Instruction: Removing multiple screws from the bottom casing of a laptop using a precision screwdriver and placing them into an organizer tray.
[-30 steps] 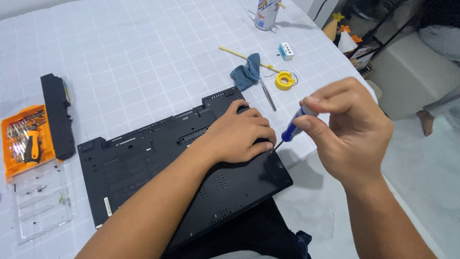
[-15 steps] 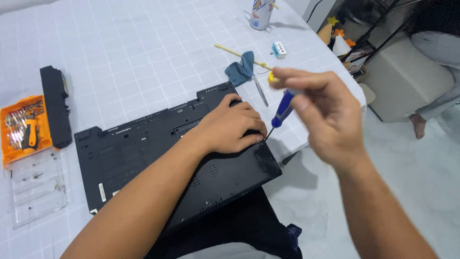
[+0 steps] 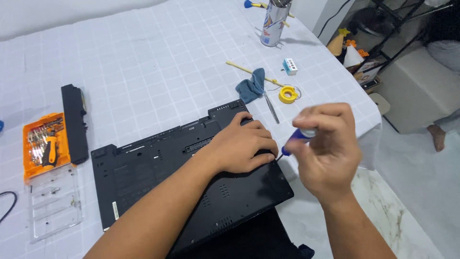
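on the white gridded tablecloth [image 3: 143,62], near its front edge, a black laptop [image 3: 158,177] lies upside down, base panel up, its right corner close to the table's edge. left hand [image 3: 244,146] rests flat, palm down, fingers loosely curled, on the laptop's rear right corner, pressing it in place; it grips nothing. right hand [image 3: 326,148] hovers just off that corner, fingers pinched narrow around the top of a small blue-handled screwdriver [image 3: 294,141]; tip appears to point down at the laptop's edge, contact cannot be confirmed. judgement: laptop is stiff and moderately heavy, smooth plastic shell, likely to slide on cloth unless held flat; best taken by both side edges, not by the vent areas. screwdriver is light, thin, easy to slip in the fingers; hold at the cap and upper shaft. left of the laptop: black battery pack [image 3: 74,122], orange bit case [image 3: 43,146], clear plastic lid [image 3: 52,204]. beyond it: blue cloth [image 3: 252,85], tweezers [image 3: 271,108], yellow solder spool [image 3: 288,94], metal can [image 3: 274,21].
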